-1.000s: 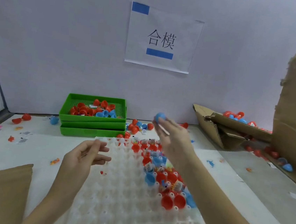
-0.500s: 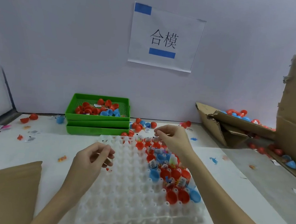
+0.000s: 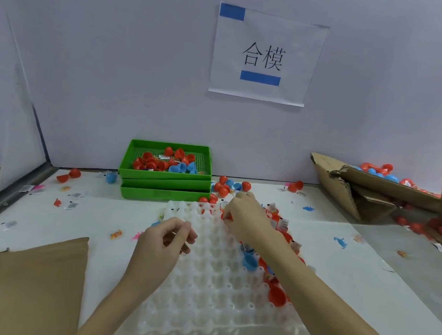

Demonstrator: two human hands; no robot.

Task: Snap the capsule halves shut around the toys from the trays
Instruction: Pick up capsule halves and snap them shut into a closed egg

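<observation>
From the head camera I look forward and down at a white counter (image 3: 339,275) set against a pale wall bearing a paper sign (image 3: 264,54).

A white moulded tray (image 3: 210,283) of many small cups lies in front of me. Its left and near cups show nothing in them; its right side holds red and blue capsule halves (image 3: 276,294) and small packeted toys (image 3: 282,224).

My left hand (image 3: 164,246) hangs over the tray's left edge, forearm rising from the lower left. Its fingers are curled with thumb and fingertips drawn close together; I cannot tell whether anything is between them.

My right arm crosses the tray from the lower right. My right hand (image 3: 247,216) reaches to the tray's far side, back of the hand up, fingers bent down into the cups. A bit of red shows at the fingertips, but I cannot tell whether they pinch a piece or only touch it.

Behind the tray stands a stack of green trays (image 3: 164,186), the top one holding loose red and blue halves. More capsules (image 3: 229,186) lie just right of the stack. A torn cardboard box (image 3: 370,188) at the far right holds others. A brown cardboard sheet (image 3: 18,290) lies at my near left.
</observation>
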